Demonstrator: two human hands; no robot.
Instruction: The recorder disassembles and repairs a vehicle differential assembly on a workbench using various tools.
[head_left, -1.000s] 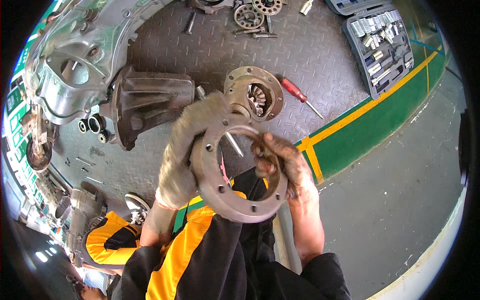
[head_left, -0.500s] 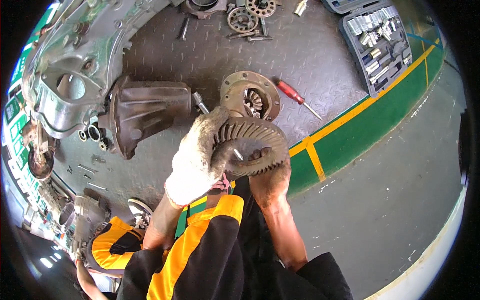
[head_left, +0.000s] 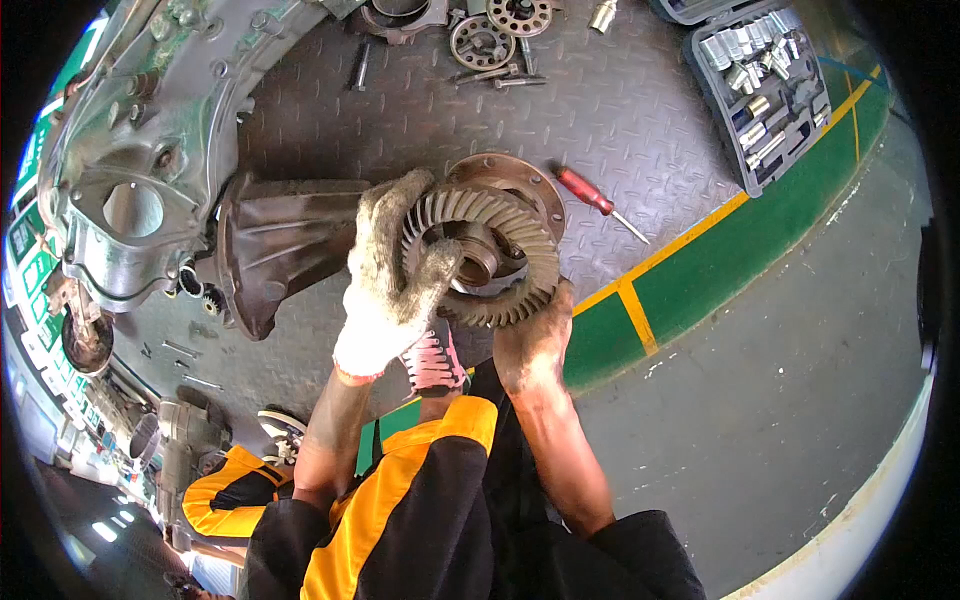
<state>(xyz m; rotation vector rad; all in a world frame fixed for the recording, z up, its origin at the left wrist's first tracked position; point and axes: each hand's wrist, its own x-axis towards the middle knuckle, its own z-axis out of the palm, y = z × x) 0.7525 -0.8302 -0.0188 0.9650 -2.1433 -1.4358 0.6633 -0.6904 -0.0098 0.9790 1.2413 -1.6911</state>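
Observation:
A ring gear (head_left: 538, 240) with slanted teeth is held between my two hands, its toothed face turned up. My left hand (head_left: 385, 275), in a soiled white glove, grips the gear's left side, thumb in the central opening and fingers along the outer edge. Bare and greasy, my right hand (head_left: 535, 345) is closed around the lower right rim; its fingertips are hidden beneath. Just behind the gear stands a round flanged differential case (head_left: 495, 170), partly covered. A cylindrical hub (head_left: 478, 258) shows through the ring; whether the gear touches the case, I cannot tell.
A ribbed cast housing (head_left: 290, 225) lies left of my glove, beside a large metal casing (head_left: 150, 150). A red-handled screwdriver (head_left: 590, 192) and a socket set case (head_left: 745, 120) are to the right. Perforated discs (head_left: 482, 45) and bolts lie at the back. Another person's shoe (head_left: 283, 424) is lower left.
The ring gear has moved slightly away from me and left, now overlapping the flanged case more. Its toothed face has tilted further upward. Both hands have kept hold of it.

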